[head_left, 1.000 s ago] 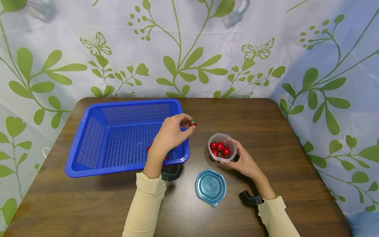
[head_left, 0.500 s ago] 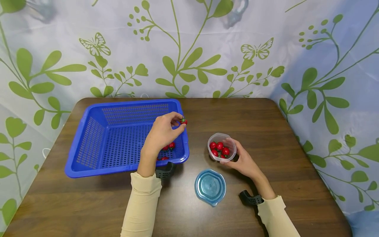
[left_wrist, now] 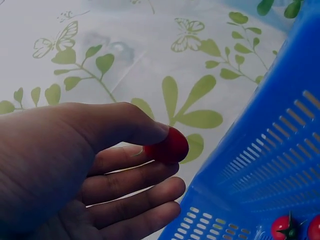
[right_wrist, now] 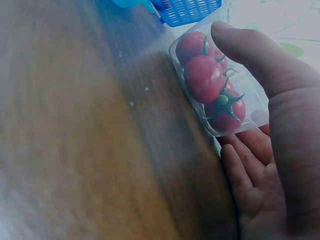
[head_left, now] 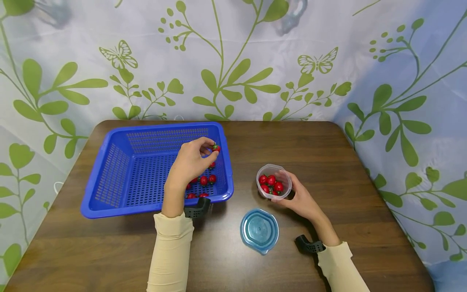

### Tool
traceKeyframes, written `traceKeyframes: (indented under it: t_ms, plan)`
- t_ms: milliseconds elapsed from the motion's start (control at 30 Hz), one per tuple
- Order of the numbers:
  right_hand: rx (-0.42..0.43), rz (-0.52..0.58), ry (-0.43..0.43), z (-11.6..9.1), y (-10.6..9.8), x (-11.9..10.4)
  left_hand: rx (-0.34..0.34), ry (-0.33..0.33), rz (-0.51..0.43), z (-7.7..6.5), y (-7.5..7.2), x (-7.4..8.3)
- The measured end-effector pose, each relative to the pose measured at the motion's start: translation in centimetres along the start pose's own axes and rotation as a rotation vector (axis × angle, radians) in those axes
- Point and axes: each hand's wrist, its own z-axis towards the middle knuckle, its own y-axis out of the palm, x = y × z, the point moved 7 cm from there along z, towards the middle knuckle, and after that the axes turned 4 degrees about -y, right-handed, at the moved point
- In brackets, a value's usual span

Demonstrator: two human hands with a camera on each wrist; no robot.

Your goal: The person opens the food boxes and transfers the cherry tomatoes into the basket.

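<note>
My left hand (head_left: 191,160) is over the right part of the blue plastic basket (head_left: 164,125). It pinches a red cherry tomato (head_left: 216,148) between thumb and fingers; the left wrist view shows the same tomato (left_wrist: 172,147) at the thumb tip, the other fingers loosely bent. Several cherry tomatoes (head_left: 203,180) lie in the basket below, some hidden by the wrist. On the right, my right hand (head_left: 300,198) grips a small clear container (head_left: 270,166) from its right side, thumb at the near side. Inside it sit several tomatoes (right_wrist: 204,79) with green stems.
A translucent blue lid (head_left: 260,231) lies on the brown wooden table (head_left: 109,251), in front of the container. Behind the table hangs a leaf-patterned cloth (head_left: 233,61). Black bands (head_left: 309,245) are worn on the wrists.
My left hand has moved left with the cherry tomato, from the basket's right rim to over its inside, uncovering more tomatoes below. The right hand and container have stayed put.
</note>
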Motion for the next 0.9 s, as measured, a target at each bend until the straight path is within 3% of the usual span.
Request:
traceKeyframes:
  t_ms: [900]
  plan:
    - [-0.014, -0.009, 0.014, -0.04, 0.14, -0.44, -0.029, -0.025, -0.002, -0.13, -0.38, -0.82]
